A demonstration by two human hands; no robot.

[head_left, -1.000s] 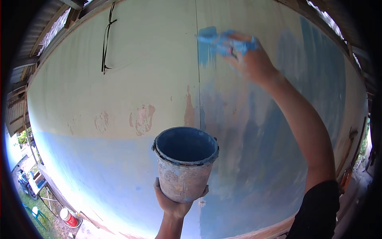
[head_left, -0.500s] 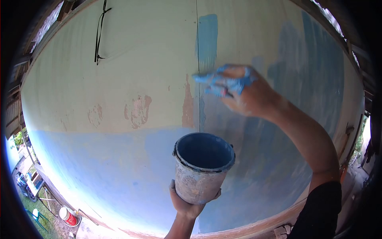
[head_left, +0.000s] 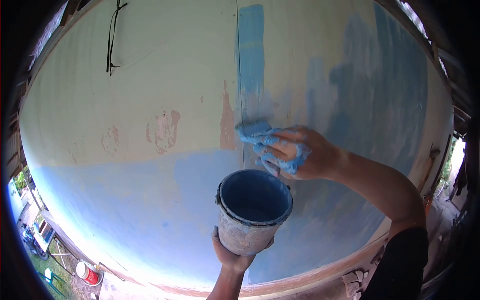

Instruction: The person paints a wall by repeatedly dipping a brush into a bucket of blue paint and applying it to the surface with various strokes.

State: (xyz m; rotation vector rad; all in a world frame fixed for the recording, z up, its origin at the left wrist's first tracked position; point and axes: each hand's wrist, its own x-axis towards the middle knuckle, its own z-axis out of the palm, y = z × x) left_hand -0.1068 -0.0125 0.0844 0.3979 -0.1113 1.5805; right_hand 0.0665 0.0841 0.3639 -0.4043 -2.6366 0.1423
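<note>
your right hand (head_left: 302, 154), closed around the brush (head_left: 255, 130), has come lower on the wall (head_left: 140, 90), so the blue strip (head_left: 251, 50) above covers more; your left hand (head_left: 231, 257) supports the bucket (head_left: 246, 236) from below.

The wide wall (head_left: 150, 65) is pale green across its upper left and light blue toward its lower left corner, with brown patches (head_left: 226, 120) showing; bluish streaks mark its right side. Daylight (head_left: 412, 17) shines in past its upper right corner. A green chair (head_left: 52, 280) stands on grass (head_left: 40, 262) beyond the lower left corner; broken blocks (head_left: 352, 283) lie below its bottom edge, toward the right.
</note>
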